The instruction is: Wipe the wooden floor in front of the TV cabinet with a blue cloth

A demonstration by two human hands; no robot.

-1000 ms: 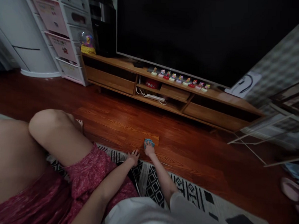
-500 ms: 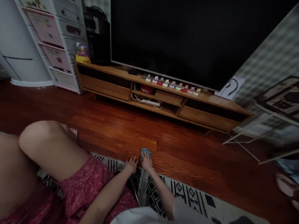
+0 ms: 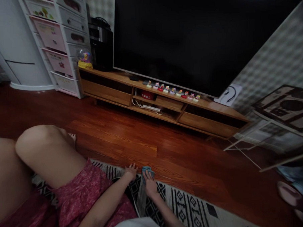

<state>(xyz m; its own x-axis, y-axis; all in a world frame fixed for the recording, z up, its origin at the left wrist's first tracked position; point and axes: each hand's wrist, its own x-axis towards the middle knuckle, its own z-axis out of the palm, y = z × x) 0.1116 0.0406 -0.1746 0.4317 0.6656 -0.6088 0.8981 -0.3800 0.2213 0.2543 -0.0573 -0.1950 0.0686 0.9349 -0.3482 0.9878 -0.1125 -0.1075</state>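
Observation:
My right hand point(image 3: 150, 184) lies over a small folded blue cloth point(image 3: 147, 168), its fingers pressed onto the near part. The cloth sits where the wooden floor meets the patterned rug point(image 3: 185, 202). Just to its left, my left hand point(image 3: 131, 171) rests palm down with fingers apart at the rug's edge and holds nothing. Part of the cloth is hidden under my right fingers.
A low wooden TV stand point(image 3: 105, 90) with a row of small figurines point(image 3: 174, 90) and a large television point(image 3: 188, 41) stands ahead. Bent legs point(image 3: 48, 154) are at left. A folding table point(image 3: 286, 107) and slippers point(image 3: 289, 192) are at right.
My right hand has drawn the blue cloth back over the floor toward me, to the rug's edge. My left hand stays nearly in place. The view has shifted slightly.

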